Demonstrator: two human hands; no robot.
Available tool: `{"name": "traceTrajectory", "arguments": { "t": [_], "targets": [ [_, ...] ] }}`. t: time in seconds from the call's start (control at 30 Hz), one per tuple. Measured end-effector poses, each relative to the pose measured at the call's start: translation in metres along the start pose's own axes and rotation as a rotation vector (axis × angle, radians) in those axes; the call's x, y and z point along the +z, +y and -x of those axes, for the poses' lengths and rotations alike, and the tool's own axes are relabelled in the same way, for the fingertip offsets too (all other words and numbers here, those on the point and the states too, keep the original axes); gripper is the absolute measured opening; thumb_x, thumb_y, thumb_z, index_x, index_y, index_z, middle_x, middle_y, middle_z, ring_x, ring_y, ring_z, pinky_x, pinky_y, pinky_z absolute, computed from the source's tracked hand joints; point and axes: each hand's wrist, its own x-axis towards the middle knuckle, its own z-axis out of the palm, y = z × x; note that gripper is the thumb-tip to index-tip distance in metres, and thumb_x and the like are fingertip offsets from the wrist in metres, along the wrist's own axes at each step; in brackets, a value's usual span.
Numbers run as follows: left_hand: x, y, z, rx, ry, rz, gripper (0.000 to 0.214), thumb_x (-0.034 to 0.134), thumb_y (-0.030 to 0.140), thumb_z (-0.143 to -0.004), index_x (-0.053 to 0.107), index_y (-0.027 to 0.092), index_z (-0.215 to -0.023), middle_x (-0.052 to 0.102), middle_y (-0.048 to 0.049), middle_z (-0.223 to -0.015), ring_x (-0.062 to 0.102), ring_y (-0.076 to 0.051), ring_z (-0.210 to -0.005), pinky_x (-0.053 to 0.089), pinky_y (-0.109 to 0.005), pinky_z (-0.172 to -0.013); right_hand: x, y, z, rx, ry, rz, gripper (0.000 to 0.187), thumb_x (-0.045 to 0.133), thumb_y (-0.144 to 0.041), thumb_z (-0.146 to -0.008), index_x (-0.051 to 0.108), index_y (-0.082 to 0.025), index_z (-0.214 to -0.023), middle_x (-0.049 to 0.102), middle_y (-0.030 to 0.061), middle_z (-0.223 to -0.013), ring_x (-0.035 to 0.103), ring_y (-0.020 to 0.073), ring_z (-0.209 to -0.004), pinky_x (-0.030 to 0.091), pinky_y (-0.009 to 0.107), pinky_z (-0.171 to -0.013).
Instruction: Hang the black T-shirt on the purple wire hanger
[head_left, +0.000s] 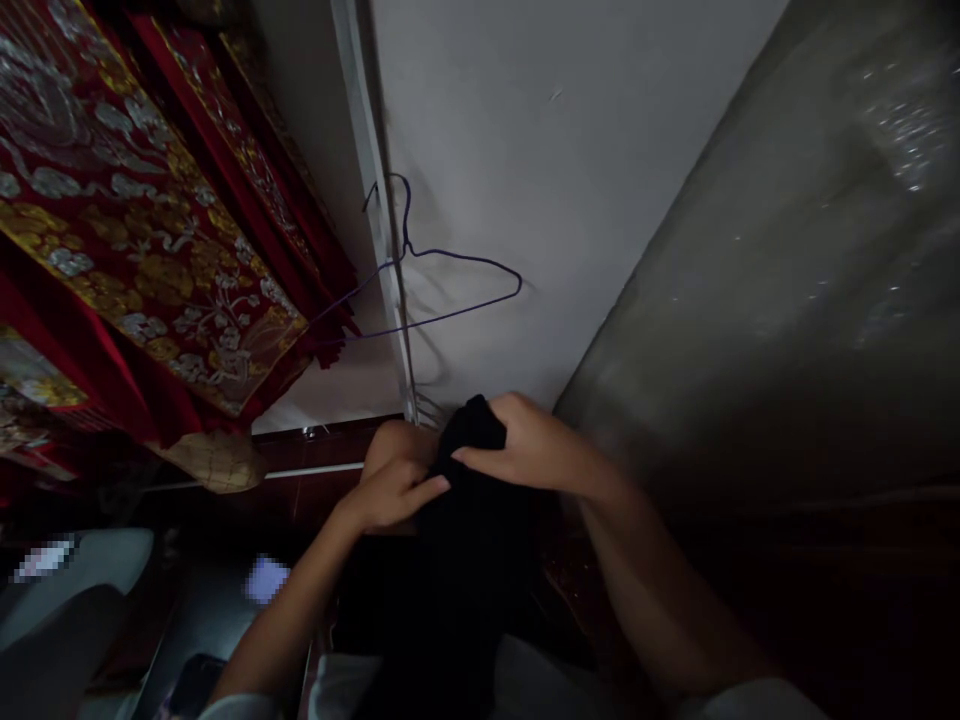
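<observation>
A black piece of cloth (pixel 472 560), probably a garment, hangs down in front of me; its exact kind does not show in the dim light. My left hand (pixel 397 490) grips its upper left edge, thumb on top and the other fingers hidden behind. Opposite it, my right hand (pixel 525 440) pinches the upper right edge between thumb and bent fingers. Beyond both hands, a dark purple wire hanger (pixel 457 256) hangs from a narrow pale strip along the wall, with nothing on it.
Red cloth embroidered in gold and silver (pixel 165 230) hangs at the upper left. A large plastic-wrapped panel (pixel 787 280) leans at the right. At the lower left are a pale chair (pixel 112 560) and a dark, shiny surface (pixel 202 590). A white wall (pixel 570 150) rises ahead.
</observation>
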Motion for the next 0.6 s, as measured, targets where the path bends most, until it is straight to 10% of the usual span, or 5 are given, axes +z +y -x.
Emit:
{"name": "traceTrajectory", "arguments": {
  "t": [0.2, 0.37, 0.6],
  "targets": [
    [-0.038, -0.018, 0.018, -0.001, 0.201, -0.168, 0.022, 0.081, 0.042, -0.084, 0.074, 0.026, -0.071, 0.07, -0.0014, -0.066, 0.069, -0.025, -0.068, 0.039, -0.054, -0.114, -0.023, -0.014, -0.013, -0.238, 0.357, -0.025, 0.008, 0.066, -0.017, -0.074, 0.066, -0.018, -0.066, 0.05, -0.0029, -0.055, 0.046, 0.0097, -0.052, 0.034, 0.024, -0.052],
    [-0.072, -0.013, 0.033, 0.044, 0.446, -0.348, 0.014, 0.08, 0.033, -0.084, 0.072, 0.025, -0.076, 0.063, 0.0001, -0.06, 0.057, -0.019, -0.054, 0.05, -0.034, -0.084, -0.029, -0.003, -0.074, -0.285, 0.634, -0.124, 0.014, 0.065, -0.027, -0.084, 0.073, -0.02, -0.093, 0.058, -0.002, -0.067, 0.054, 0.0111, -0.062, 0.045, 0.026, -0.065],
    [-0.102, 0.033, 0.063, -0.142, 0.44, -0.114, 0.022, 0.078, 0.029, -0.087, 0.07, 0.02, -0.068, 0.065, -0.005, -0.062, 0.053, -0.018, -0.056, 0.032, -0.029, -0.058, 0.026, 0.083, -0.188, 0.037, 0.548, -0.312, 0.025, 0.065, -0.029, -0.086, 0.058, -0.019, -0.064, 0.052, -0.0017, -0.053, 0.05, 0.0142, -0.055, 0.04, 0.027, -0.054]
  ]
}}
